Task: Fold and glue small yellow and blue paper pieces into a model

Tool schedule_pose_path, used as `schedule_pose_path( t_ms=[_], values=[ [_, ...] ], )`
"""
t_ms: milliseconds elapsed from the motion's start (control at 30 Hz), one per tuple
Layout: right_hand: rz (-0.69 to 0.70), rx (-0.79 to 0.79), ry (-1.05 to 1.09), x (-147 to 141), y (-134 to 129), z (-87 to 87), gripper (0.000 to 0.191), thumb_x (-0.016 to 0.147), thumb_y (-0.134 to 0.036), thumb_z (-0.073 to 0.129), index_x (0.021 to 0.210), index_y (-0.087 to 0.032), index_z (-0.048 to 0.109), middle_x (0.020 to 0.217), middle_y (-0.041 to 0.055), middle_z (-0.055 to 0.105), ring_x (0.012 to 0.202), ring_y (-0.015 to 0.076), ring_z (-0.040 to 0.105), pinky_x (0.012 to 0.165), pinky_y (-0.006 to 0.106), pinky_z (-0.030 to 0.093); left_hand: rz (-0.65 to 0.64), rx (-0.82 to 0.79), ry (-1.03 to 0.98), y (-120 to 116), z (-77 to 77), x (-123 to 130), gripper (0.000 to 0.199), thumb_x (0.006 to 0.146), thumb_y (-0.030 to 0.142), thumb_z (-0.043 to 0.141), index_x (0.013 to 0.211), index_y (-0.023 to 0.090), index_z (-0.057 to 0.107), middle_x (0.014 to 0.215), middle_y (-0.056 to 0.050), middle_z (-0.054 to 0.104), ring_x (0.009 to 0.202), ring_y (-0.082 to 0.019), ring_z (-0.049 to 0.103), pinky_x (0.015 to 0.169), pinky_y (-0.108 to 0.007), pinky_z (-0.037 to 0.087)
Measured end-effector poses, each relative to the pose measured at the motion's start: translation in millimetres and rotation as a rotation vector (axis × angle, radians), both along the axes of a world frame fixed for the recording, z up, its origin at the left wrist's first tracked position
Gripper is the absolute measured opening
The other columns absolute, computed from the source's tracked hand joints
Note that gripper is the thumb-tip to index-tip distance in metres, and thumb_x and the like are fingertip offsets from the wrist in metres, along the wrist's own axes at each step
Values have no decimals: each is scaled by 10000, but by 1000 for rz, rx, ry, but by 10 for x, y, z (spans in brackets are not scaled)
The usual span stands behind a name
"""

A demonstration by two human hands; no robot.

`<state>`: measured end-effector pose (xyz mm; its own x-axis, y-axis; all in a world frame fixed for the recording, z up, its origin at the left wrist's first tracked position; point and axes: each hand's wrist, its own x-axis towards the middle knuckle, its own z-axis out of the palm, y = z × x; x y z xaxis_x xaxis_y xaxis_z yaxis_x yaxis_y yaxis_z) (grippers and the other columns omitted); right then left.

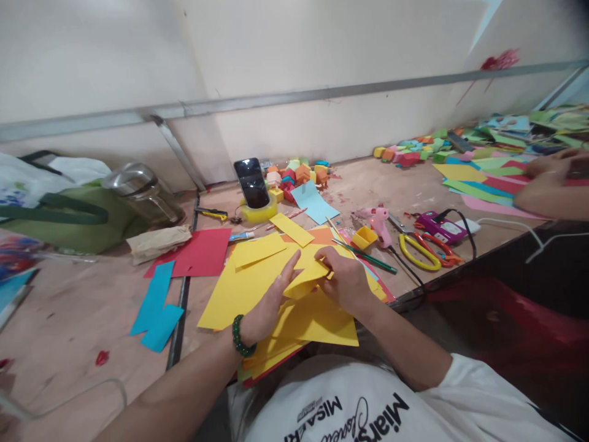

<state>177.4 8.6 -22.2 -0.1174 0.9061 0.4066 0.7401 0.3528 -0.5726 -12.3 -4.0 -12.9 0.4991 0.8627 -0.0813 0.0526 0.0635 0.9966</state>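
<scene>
Pinching yellow paper [307, 279], the right hand [347, 280] is near an open box [365, 239].

Yellow paper [307, 277] — matt, smooth.

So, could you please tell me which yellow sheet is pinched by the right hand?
The bent yellow sheet raised between the right hand and left hand; the other yellow sheets lie lower, unpinched.

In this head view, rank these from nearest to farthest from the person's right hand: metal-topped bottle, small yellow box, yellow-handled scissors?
1. Small yellow box: just beyond the right hand.
2. Yellow-handled scissors: off to the right.
3. Metal-topped bottle: far over on the left.
</scene>
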Motion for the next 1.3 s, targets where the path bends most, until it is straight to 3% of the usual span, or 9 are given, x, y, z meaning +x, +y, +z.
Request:
schedule_pose_path(
  t_ms=[100, 200, 367, 533, 633, 733, 833, 1067, 1300],
  values=[
    [-14, -110, 264, 1, -1, 44, 165, 747, -276, 594, 882, -205, 531, 620, -13, 662, 531, 160, 609, 497, 231, 417, -38, 27, -33, 18, -7, 30, 989, 735, 680, 580, 1510, 261, 132, 1447, -150, 423, 1245, -323, 486, 988, -418, 418],
    [40, -150, 429, -72, -30, 42, 176, 819, -368, 525, 822, -203, 587, 721, 38, 715, 607, 187, 666, 535, 255, 490, 50, 87, 95, 16, 18, 92, 1031, 672, 491, 752, 1498, 247, 185, 1388, -157, 455, 1149, -293, 546, 945, -403, 452],
    [103, -259, 331, -227, -126, -58, 183, 839, -350, 547, 837, -224, 679, 757, 49, 740, 768, 247, 698, 665, 315, 540, 225, 239, 180, 34, 46, 127, 525, 835, 431, 542, 1278, 153, 498, 1088, -117, 628, 959, -248, 603, 852, -384, 501],
    [167, -327, 259, -116, -124, -9, 304, 810, -451, 634, 994, -210, 655, 812, 35, 730, 710, 204, 674, 620, 287, 530, 240, 249, 272, 118, 59, 60, 209, 833, 244, 434, 995, 184, 552, 888, -45, 632, 673, -162, 587, 589, -284, 505],
    [89, -137, 268, 18, -80, 126, 466, 772, -411, 688, 1178, -217, 568, 1020, 56, 697, 767, 187, 669, 677, 297, 539, 167, 315, 468, 128, 84, 34, 207, 716, 105, 423, 860, 182, 551, 789, -10, 620, 667, -152, 564, 616, -272, 479],
    [247, 26, 176, 84, -59, 218, 471, 766, -247, 684, 1220, -244, 556, 1115, 63, 670, 847, 186, 673, 737, 298, 542, 67, 403, 630, 101, 111, 41, 197, 676, 89, 414, 765, 179, 566, 711, -1, 619, 680, -164, 565, 666, -286, 460],
    [441, 20, 8, 80, -53, 192, 300, 800, -89, 580, 1056, -226, 653, 987, 43, 720, 820, 173, 685, 718, 274, 532, 33, 428, 695, 69, 130, 59, 218, 700, 121, 415, 786, 173, 607, 693, -9, 636, 644, -166, 564, 644, -283, 447],
    [429, 42, -71, 81, -25, 97, 199, 819, -97, 564, 944, -190, 687, 855, 45, 747, 747, 176, 691, 663, 262, 503, 43, 534, 565, 35, 118, 73, 334, 726, 97, 392, 923, 177, 650, 806, -32, 703, 716, -167, 619, 680, -270, 476],
    [455, -13, 242, 199, -35, 131, 346, 585, 32, 419, 782, -200, 583, 856, 19, 698, 804, 139, 657, 713, 231, 506, 229, 648, 491, 9, 101, 79, 370, 645, 70, 436, 968, 204, 556, 798, -4, 669, 671, -140, 607, 600, -232, 486]
  ],
)
